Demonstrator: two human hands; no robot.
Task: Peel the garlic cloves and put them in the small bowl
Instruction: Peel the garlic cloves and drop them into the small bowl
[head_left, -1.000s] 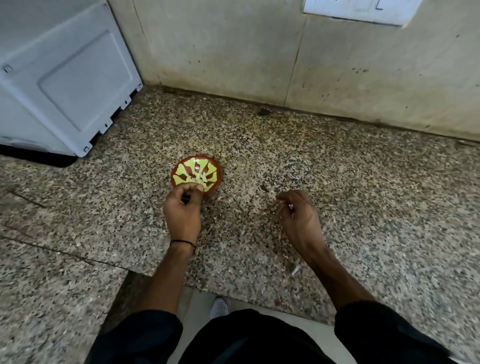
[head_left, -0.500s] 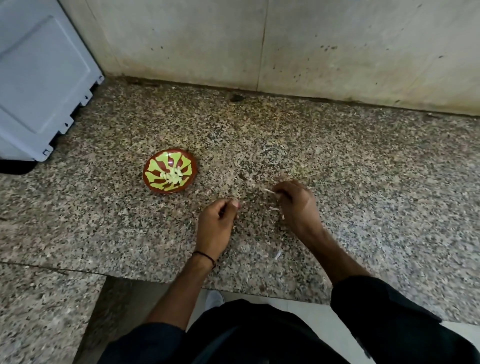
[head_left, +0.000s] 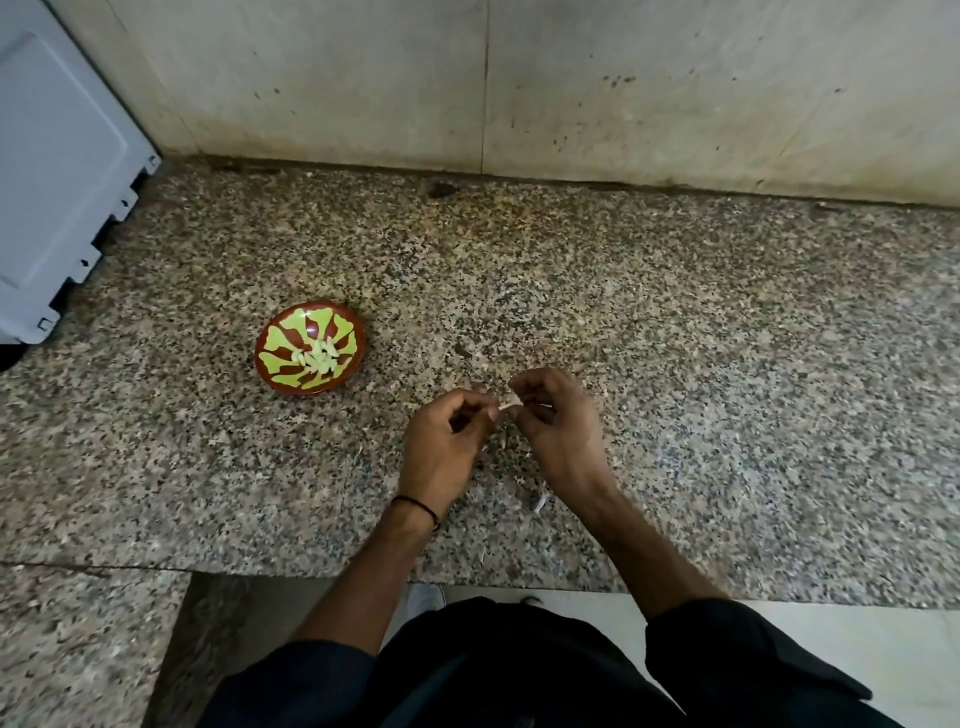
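A small red bowl (head_left: 270, 364) with a green pattern sits on the speckled granite counter, left of my hands. Several peeled garlic cloves (head_left: 319, 356) lie in its middle. My left hand (head_left: 441, 447) and my right hand (head_left: 561, 431) meet in front of me, right of the bowl. Between their fingertips they pinch one pale garlic clove (head_left: 510, 401), a little above the counter. Most of the clove is hidden by my fingers.
A grey plastic appliance or crate (head_left: 57, 171) stands at the far left against the stained wall (head_left: 519, 83). Bits of garlic skin (head_left: 540, 501) lie on the counter near my right wrist. The counter's front edge (head_left: 519, 584) runs just below my forearms.
My left hand has left the bowl and moved right to meet my right hand. My right hand has lifted a clove off the counter, and both now pinch it.
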